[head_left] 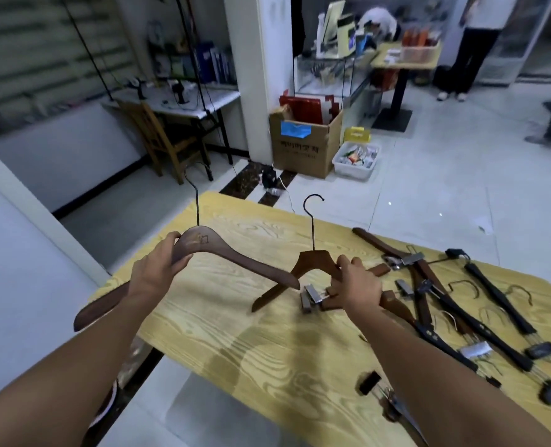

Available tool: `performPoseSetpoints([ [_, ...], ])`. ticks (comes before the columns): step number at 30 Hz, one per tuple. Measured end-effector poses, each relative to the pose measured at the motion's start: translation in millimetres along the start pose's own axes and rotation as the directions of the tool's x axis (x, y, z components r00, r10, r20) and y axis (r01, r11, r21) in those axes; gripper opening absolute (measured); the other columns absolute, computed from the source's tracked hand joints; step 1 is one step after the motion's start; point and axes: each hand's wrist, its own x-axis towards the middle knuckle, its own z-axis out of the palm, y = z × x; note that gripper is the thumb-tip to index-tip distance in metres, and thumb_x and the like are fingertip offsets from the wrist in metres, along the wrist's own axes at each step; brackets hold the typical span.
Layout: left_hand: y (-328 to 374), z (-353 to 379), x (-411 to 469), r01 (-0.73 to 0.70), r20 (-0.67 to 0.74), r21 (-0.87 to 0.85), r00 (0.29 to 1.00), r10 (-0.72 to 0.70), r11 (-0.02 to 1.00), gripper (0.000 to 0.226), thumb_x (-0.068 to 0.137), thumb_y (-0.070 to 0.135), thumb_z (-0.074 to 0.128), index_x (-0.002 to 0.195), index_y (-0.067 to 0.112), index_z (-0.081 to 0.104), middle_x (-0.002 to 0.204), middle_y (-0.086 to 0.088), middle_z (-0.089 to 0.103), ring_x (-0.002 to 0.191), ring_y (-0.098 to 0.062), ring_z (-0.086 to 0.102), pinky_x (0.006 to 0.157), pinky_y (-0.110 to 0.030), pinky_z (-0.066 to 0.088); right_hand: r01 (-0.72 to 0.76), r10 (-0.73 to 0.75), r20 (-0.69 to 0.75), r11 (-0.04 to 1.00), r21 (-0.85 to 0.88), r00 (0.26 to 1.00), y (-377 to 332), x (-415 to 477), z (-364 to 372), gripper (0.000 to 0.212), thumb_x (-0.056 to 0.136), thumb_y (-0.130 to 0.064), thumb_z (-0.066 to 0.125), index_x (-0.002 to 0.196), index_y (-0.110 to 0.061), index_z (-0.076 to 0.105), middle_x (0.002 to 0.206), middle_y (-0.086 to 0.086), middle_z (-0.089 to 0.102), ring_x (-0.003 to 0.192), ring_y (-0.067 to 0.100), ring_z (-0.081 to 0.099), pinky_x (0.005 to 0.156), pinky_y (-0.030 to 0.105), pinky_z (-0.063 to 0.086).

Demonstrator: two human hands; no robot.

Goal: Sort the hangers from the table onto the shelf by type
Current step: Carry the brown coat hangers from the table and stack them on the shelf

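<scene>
Left hand grips plain hanger, right hand grips clip hanger over table centre; pile at table's right, nearer right hand.

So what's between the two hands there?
Head view: one arm of the wide hanger, gripped by the left hand, stretches across to the smaller hanger in the right hand.

We look from a wide-angle camera on the person's head, facing forward and down over the yellow worktop, which fills the near middle and right. We sit close: the left hand and right hand reach in from the near edge to mid-frame, and the tiled floor lies far beyond.
</scene>
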Motion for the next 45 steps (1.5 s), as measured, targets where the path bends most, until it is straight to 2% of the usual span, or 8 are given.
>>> performPoseSetpoints([
  [5,3,-39,-5,0.027,-0.045,-0.008,0.999,-0.027,1.000,0.040,0.089,0.039,0.059,0.121,0.017,0.047,0.108,-0.006,0.066,0.100,-0.032,0.062,0.069,-0.036,0.037,0.071,-0.063,-0.136,0.996,0.053,0.989,-15,23,-56,0.029,0.090,-0.032,0.060,0.113,-0.019,0.049,0.106,0.005,0.056,0.087,0.028,0.063,0.057,0.029,0.034],
  [13,10,-94,-45,0.075,-0.119,0.057,0.991,-0.068,0.996,0.040,0.089,0.040,0.058,0.122,0.021,0.045,0.107,-0.002,0.066,0.097,-0.027,0.063,0.073,-0.037,0.046,0.229,-0.191,-0.306,0.969,0.090,0.932,-41,35,-129,0.019,0.093,-0.028,0.058,0.103,-0.014,0.053,0.101,0.008,0.060,0.088,0.032,0.063,0.060,0.030,0.034],
  [19,10,-122,-90,0.150,-0.167,0.054,0.976,-0.139,0.987,0.040,0.089,0.040,0.058,0.120,0.018,0.047,0.105,-0.005,0.067,0.095,-0.029,0.063,0.074,-0.038,0.048,0.341,-0.277,-0.361,0.932,0.125,0.890,-63,21,-157,0.022,0.093,-0.028,0.056,0.107,-0.011,0.054,0.103,0.010,0.062,0.091,0.034,0.063,0.062,0.032,0.037],
  [25,-4,-144,-147,0.330,-0.224,0.135,0.929,-0.295,0.934,0.043,0.090,0.041,0.057,0.123,0.015,0.045,0.102,-0.010,0.068,0.094,-0.034,0.063,0.076,-0.040,0.047,0.474,-0.382,-0.364,0.856,0.207,0.849,-87,-2,-159,0.024,0.094,-0.032,0.054,0.107,-0.012,0.055,0.100,0.010,0.064,0.088,0.035,0.065,0.065,0.036,0.045],
  [34,-38,-175,-243,0.514,-0.276,0.162,0.843,-0.462,0.842,0.045,0.089,0.043,0.056,0.123,0.015,0.044,0.101,-0.010,0.068,0.093,-0.033,0.062,0.069,-0.034,0.042,0.734,-0.665,-0.323,0.653,0.185,0.673,-150,-77,-145,0.021,0.094,-0.035,0.053,0.104,-0.017,0.057,0.094,0.004,0.067,0.089,0.031,0.064,0.060,0.030,0.033],
  [39,-54,-203,-305,0.618,-0.291,0.161,0.774,-0.562,0.769,0.041,0.091,0.038,0.055,0.123,0.015,0.044,0.102,-0.011,0.067,0.094,-0.032,0.061,0.072,-0.036,0.044,0.856,-0.787,-0.336,0.483,0.184,0.517,-187,-126,-133,0.020,0.094,-0.036,0.053,0.109,-0.023,0.058,0.097,0.001,0.069,0.090,0.029,0.066,0.061,0.029,0.035],
  [42,-62,-220,-345,0.659,-0.290,0.142,0.741,-0.606,0.738,0.042,0.091,0.038,0.055,0.123,0.014,0.043,0.104,-0.011,0.067,0.096,-0.032,0.061,0.072,-0.036,0.043,0.903,-0.850,-0.307,0.384,0.194,0.428,-212,-159,-127,0.023,0.095,-0.040,0.050,0.111,-0.024,0.057,0.099,0.000,0.069,0.091,0.027,0.066,0.067,0.032,0.045],
  [45,-67,-237,-387,0.735,-0.318,0.151,0.669,-0.671,0.661,0.038,0.091,0.031,0.054,0.123,0.014,0.042,0.106,-0.013,0.066,0.097,-0.033,0.061,0.072,-0.036,0.043,0.937,-0.908,-0.256,0.284,0.203,0.331,-237,-201,-120,0.026,0.097,-0.042,0.046,0.110,-0.021,0.055,0.101,0.001,0.068,0.094,0.029,0.065,0.068,0.033,0.044],
])
